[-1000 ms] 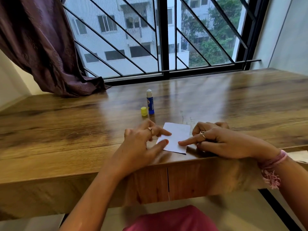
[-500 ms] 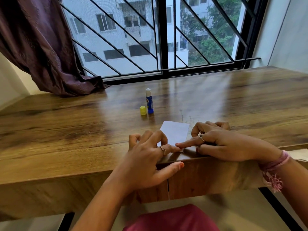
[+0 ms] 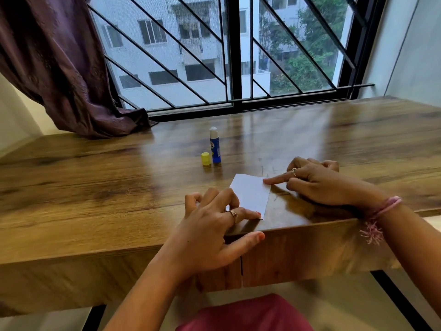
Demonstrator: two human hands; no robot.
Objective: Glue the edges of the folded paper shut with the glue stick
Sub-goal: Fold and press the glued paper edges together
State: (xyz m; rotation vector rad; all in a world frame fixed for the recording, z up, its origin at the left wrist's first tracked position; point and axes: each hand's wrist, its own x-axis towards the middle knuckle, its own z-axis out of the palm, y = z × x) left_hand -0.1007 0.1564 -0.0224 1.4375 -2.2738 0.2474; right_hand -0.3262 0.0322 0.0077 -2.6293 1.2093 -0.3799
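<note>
A small white folded paper [image 3: 250, 191] lies flat near the front edge of the wooden table [image 3: 95, 187]. My left hand [image 3: 212, 225] rests on its near left part, the index fingertip pressing the near corner, the thumb hanging over the table edge. My right hand [image 3: 317, 182] lies to the right, its index finger stretched out and pressing the paper's far right edge, the other fingers curled. Neither hand holds anything. The blue glue stick [image 3: 215, 145] stands upright and uncapped behind the paper, with its yellow cap [image 3: 206, 158] just to its left.
A purple curtain [image 3: 59, 68] drapes onto the table's far left corner. A barred window [image 3: 226, 51] runs along the table's far edge. A drawer seam shows in the table front below my left hand.
My left hand slid toward the near edge and now presses the paper's near corner. My right index finger moved from the near part up to the far right edge.
</note>
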